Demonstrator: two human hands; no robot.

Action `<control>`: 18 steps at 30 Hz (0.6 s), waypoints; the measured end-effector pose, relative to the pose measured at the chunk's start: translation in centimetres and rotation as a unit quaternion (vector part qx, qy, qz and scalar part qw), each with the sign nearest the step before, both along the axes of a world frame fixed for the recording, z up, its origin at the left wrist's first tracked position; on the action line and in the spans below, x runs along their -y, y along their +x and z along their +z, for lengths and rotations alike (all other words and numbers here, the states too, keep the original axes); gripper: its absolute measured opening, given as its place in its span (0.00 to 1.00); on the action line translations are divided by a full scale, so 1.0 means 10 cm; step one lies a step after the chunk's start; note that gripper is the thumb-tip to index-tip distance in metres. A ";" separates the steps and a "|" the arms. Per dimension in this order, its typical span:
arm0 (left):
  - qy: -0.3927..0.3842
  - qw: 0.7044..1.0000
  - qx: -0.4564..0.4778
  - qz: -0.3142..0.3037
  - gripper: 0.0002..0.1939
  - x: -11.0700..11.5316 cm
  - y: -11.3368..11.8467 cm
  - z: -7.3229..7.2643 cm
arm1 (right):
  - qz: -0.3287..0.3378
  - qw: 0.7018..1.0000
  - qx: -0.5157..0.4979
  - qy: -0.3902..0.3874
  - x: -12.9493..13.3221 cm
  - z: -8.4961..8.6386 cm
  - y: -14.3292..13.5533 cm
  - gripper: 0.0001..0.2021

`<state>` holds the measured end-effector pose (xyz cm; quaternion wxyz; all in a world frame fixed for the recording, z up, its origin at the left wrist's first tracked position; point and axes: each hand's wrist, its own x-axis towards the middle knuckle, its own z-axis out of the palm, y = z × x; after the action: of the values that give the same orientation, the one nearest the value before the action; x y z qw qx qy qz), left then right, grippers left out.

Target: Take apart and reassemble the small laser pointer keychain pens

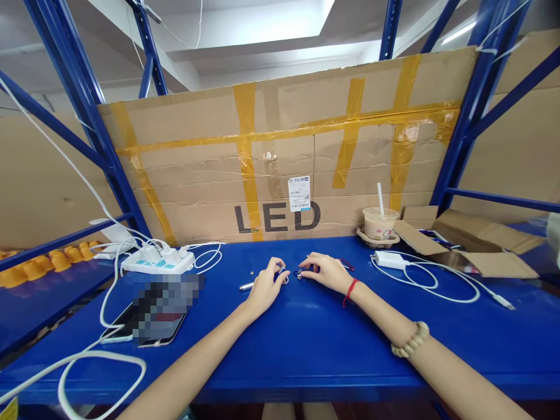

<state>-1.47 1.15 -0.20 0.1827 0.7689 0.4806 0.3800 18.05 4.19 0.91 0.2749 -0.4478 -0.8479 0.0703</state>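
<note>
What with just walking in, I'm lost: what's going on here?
Over a blue table, a person's left hand seems to pinch something too small to make out. The right hand is at a small shiny piece; whether it grips it is unclear. A silver rod lies by the left hand. A lidded drink stands at right and a white power strip lies at left.

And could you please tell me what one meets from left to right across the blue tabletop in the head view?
White plastic power strip, slim silver cylinder, left hand, right hand, clear plastic cup with white straw, open brown cardboard box.
</note>
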 end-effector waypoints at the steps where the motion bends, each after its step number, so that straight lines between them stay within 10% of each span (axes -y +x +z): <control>1: -0.001 1.000 0.003 -0.004 0.08 0.00 0.00 0.01 | 0.009 1.000 0.010 0.003 0.00 0.01 0.00 0.10; 18: 0.037 0.996 -0.083 0.021 0.07 0.07 0.00 0.09 | 0.051 0.996 0.065 0.020 0.05 -0.04 -0.05 0.07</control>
<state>-1.46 0.43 0.73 0.1058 0.7934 0.4961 0.3364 17.56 3.70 0.56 0.2241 -0.4019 -0.8870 0.0375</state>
